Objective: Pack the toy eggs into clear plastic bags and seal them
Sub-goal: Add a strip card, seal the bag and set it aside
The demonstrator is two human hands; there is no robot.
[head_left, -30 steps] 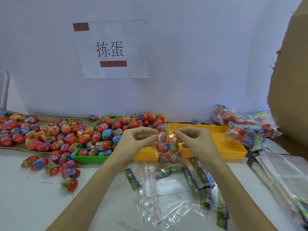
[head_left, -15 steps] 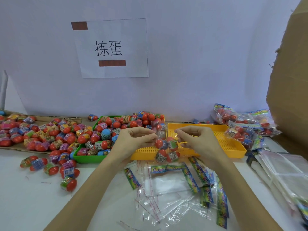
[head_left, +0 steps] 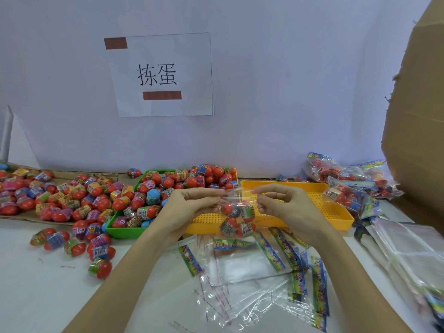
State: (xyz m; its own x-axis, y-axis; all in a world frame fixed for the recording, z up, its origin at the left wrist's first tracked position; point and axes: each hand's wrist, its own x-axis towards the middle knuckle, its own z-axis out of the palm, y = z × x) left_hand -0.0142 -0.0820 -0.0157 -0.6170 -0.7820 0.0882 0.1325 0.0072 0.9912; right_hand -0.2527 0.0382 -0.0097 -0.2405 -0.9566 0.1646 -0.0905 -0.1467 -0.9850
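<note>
Red eggs point(head_left: 72, 203), yellow tray point(head_left: 336, 212)

Bare white table point(head_left: 36, 296) at front left: open passage. Loose toy eggs point(head_left: 79, 246) block its far edge. Green tray point(head_left: 125, 230) and yellow tray point(head_left: 336, 217) sit side by side across the middle. Empty clear bags point(head_left: 242, 280) cover front centre; bag stack point(head_left: 413, 255) and cardboard box point(head_left: 418, 116) close the right. Filled bags point(head_left: 348, 183) crowd the far right corner.

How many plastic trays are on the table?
2. A green tray heaped with toy eggs sits left of centre; a yellow tray lies beside it on the right, behind the hands. Others may be hidden under the egg piles.
</note>
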